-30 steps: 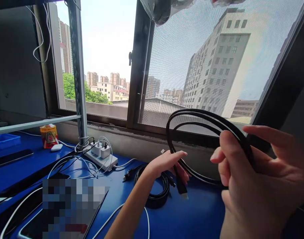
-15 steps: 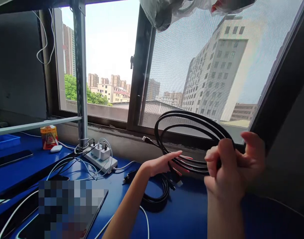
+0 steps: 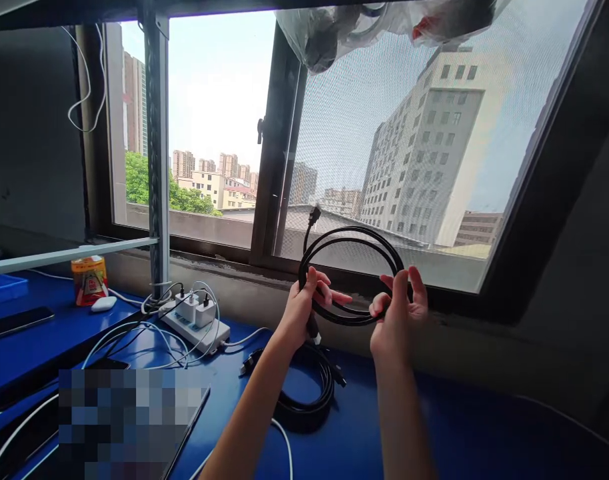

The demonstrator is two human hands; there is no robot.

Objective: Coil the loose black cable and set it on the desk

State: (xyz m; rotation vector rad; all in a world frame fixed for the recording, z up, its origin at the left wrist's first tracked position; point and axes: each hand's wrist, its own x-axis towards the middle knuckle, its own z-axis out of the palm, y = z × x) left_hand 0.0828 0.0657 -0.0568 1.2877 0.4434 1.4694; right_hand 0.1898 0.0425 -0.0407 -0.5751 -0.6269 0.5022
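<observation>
A black cable (image 3: 352,231) is wound into a round coil and held up in front of the window. My left hand (image 3: 309,303) is closed on the left side of the coil, thumb on top. On the opposite side my right hand (image 3: 397,303) grips the loops, some of its fingers sticking out. One plug (image 3: 314,215) of the cable points up above my left hand, and another plug end (image 3: 314,330) hangs just below it. Beneath my hands, a second coiled black cable (image 3: 329,387) lies on the blue table (image 3: 354,427).
Left of my arms sits a white power strip (image 3: 197,330) with chargers and tangled cords. Farther left are an orange-red tub (image 3: 89,280), a white case (image 3: 103,305), a phone (image 3: 19,323) and a metal shelf post (image 3: 158,153). A plastic bag (image 3: 329,33) hangs overhead.
My left hand has gone from flat and open to closed on the coil. My right hand has moved left, and the loops now form a smaller, rounder ring.
</observation>
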